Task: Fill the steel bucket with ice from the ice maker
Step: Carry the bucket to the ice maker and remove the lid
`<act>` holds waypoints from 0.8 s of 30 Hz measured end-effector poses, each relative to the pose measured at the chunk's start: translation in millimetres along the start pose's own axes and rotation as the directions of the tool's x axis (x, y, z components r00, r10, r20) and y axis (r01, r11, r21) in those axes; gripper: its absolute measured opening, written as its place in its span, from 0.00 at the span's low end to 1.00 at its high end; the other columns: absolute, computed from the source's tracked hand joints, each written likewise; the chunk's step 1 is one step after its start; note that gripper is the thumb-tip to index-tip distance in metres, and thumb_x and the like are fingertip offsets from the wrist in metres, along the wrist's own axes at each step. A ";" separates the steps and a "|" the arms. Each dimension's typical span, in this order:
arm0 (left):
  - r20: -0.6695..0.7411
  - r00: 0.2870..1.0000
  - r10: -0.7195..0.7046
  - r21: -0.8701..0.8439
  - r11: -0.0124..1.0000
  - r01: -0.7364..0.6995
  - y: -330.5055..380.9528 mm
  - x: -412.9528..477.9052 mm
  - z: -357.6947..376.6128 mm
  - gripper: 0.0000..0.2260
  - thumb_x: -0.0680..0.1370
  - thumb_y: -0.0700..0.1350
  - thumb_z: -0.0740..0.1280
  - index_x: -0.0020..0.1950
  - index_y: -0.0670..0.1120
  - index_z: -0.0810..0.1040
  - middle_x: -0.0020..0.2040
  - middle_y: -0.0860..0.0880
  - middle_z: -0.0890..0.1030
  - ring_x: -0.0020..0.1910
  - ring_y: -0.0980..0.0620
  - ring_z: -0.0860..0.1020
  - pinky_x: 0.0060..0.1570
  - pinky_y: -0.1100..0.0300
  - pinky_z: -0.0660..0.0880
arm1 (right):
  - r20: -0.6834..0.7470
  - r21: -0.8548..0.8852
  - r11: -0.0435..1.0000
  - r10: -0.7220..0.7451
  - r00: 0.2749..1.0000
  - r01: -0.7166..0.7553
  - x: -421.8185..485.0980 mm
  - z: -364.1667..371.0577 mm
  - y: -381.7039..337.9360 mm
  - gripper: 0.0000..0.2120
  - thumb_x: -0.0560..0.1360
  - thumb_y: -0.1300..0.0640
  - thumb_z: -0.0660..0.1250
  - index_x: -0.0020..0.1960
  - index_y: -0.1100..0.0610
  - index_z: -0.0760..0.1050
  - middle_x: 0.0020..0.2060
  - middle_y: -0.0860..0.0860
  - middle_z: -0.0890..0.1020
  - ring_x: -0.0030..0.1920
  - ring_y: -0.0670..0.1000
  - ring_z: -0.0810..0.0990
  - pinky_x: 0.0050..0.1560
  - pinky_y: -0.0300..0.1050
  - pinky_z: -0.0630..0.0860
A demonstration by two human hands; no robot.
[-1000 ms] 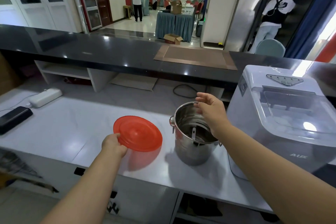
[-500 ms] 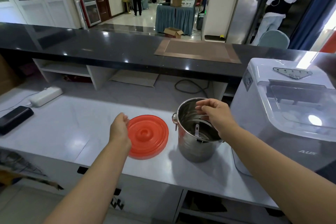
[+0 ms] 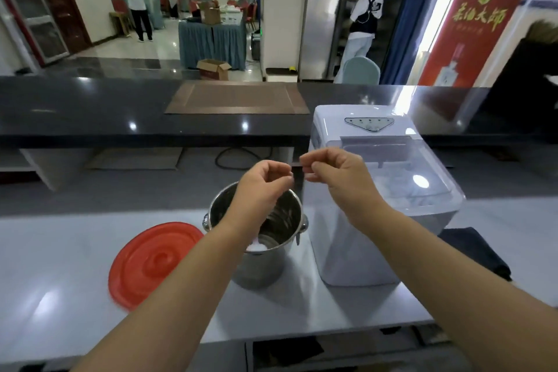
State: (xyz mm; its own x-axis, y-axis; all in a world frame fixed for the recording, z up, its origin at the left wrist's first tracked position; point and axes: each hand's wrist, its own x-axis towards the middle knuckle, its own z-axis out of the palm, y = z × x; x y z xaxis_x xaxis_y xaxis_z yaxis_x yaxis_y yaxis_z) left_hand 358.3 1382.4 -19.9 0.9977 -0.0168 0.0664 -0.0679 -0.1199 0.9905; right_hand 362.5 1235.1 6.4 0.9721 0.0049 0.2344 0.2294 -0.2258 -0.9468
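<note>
The steel bucket (image 3: 268, 266) is seen standing upright and uncovered on the pale worktop (image 3: 60, 266), just beside the left wall of the ice maker (image 3: 347, 251). Whether the two touch cannot be told. Something white (image 3: 256, 246) is glimpsed low inside the bucket, partly hidden by the left forearm, and it cannot be identified.

The left hand (image 3: 259, 187) is held in the air above the far rim of the bucket, with its fingers curled in toward the thumb. The right hand (image 3: 341, 178) is raised at the same height in front of the ice maker, its fingers curled likewise. The fingertips of the two hands are brought near each other but are kept apart. A blurred streak is visible below the left fingertips. Whether anything is pinched in either hand cannot be told.

The ice maker is white, and its clear cover (image 3: 416, 178) is down, with pale shapes visible beneath it. A button panel (image 3: 370, 124) is set into its top at the back.

A round red lid (image 3: 148, 266) is laid flat on the worktop to the left of the bucket, with its edge close to the bucket's base. A dark cloth (image 3: 474, 251) is laid on the worktop to the right of the ice maker.

Behind the worktop a raised black counter (image 3: 90, 112) is seen, with a brown mat (image 3: 237, 98) on it and a dark cable (image 3: 238, 157) looped under its edge. Beyond the counter a hall is visible, with a blue-draped table (image 3: 211, 42), an open cardboard box (image 3: 213, 68) on the floor, a red banner (image 3: 474, 18) and two people standing with their backs turned.
</note>
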 end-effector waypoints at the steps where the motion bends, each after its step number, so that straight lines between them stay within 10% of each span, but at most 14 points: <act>1: 0.034 0.999 0.020 0.015 1.000 -0.020 1.6 2.3 10.4 0.09 0.75 0.41 0.69 0.55 0.48 0.77 0.49 0.50 0.81 0.49 0.56 0.79 0.44 0.69 0.75 | -0.037 0.002 1.000 -0.015 0.999 0.015 1.5 -11.3 -0.6 0.11 0.76 0.70 0.61 0.46 0.60 0.80 0.41 0.52 0.82 0.42 0.46 0.81 0.43 0.34 0.79; 6: 0.212 0.968 0.138 0.283 0.939 -0.196 -2.4 19.7 55.1 0.27 0.69 0.45 0.75 0.66 0.49 0.71 0.62 0.51 0.74 0.63 0.53 0.72 0.61 0.62 0.71 | -0.243 -0.030 0.999 -0.027 0.970 0.020 11.1 -73.4 7.7 0.14 0.74 0.71 0.62 0.40 0.55 0.80 0.38 0.48 0.82 0.41 0.48 0.80 0.48 0.38 0.80; 11: 0.371 0.905 0.210 0.487 0.785 -0.382 -2.3 26.6 87.2 0.45 0.67 0.53 0.76 0.77 0.52 0.54 0.78 0.52 0.49 0.76 0.56 0.46 0.73 0.57 0.48 | -0.430 -0.091 0.995 -0.007 0.903 -0.036 17.6 -134.8 27.2 0.16 0.73 0.70 0.63 0.38 0.51 0.79 0.35 0.49 0.80 0.37 0.46 0.75 0.40 0.35 0.72; 15: 0.449 0.869 0.208 0.567 0.685 -0.457 1.6 34.4 100.2 0.48 0.65 0.58 0.75 0.77 0.55 0.50 0.78 0.56 0.43 0.76 0.57 0.39 0.75 0.51 0.45 | -0.506 -0.176 0.972 0.045 0.861 -0.154 20.8 -165.3 41.6 0.12 0.73 0.68 0.61 0.44 0.56 0.81 0.34 0.50 0.78 0.27 0.41 0.70 0.27 0.27 0.66; 24: 0.496 0.825 0.271 0.655 0.507 -0.560 6.9 36.4 104.2 0.44 0.65 0.62 0.73 0.76 0.57 0.56 0.77 0.54 0.51 0.75 0.59 0.41 0.75 0.52 0.42 | -0.494 -0.118 0.933 0.241 0.835 -0.339 24.6 -188.4 57.0 0.09 0.74 0.64 0.63 0.49 0.57 0.79 0.44 0.51 0.81 0.43 0.50 0.77 0.42 0.44 0.74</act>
State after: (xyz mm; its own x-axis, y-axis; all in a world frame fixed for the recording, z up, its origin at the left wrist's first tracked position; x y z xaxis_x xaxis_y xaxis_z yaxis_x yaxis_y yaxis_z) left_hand 393.2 1277.5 -23.3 0.8004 -0.5387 0.2631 -0.5990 -0.7016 0.3859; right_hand 390.4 1038.7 -0.2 0.8435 -0.5315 0.0767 -0.1209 -0.3271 -0.9372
